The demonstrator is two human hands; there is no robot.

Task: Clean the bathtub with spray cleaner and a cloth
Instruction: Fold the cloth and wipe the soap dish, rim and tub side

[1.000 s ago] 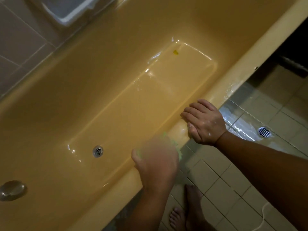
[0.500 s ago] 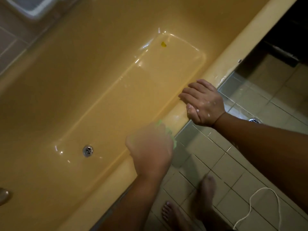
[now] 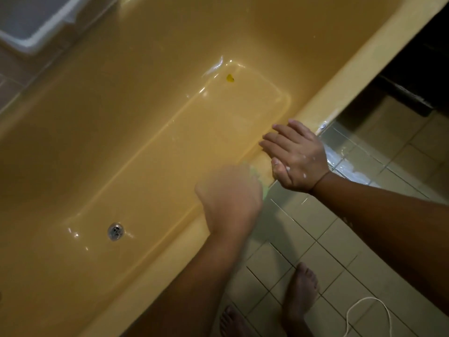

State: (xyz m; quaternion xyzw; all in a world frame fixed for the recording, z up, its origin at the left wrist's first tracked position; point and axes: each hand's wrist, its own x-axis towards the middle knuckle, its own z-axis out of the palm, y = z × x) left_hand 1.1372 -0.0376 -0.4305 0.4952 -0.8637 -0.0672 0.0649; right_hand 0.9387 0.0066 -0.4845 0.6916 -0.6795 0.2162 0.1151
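A yellow bathtub (image 3: pixel 345 76) fills most of the head view, its near rim running from lower left to upper right. My left hand (image 3: pixel 228 198), blurred, grips a light green cloth (image 3: pixel 336 188) against the near rim; only a small edge of the cloth shows past my knuckles. My right hand (image 3: pixel 296 156) rests on the rim just to the right, fingers straight and reaching over the inner edge, with white foam specks on it. No spray bottle is in view.
The drain (image 3: pixel 116 231) sits in the tub floor at lower left, and a small yellow speck (image 3: pixel 229 78) lies at the far end. My bare feet (image 3: pixel 301 293) stand on wet floor tiles beside a white cord (image 3: pixel 366 312). A white tray (image 3: pixel 36 37) is at top left.
My left hand with the cloth has slid right along the rim, closer to my right hand. My right hand has stayed on the rim.
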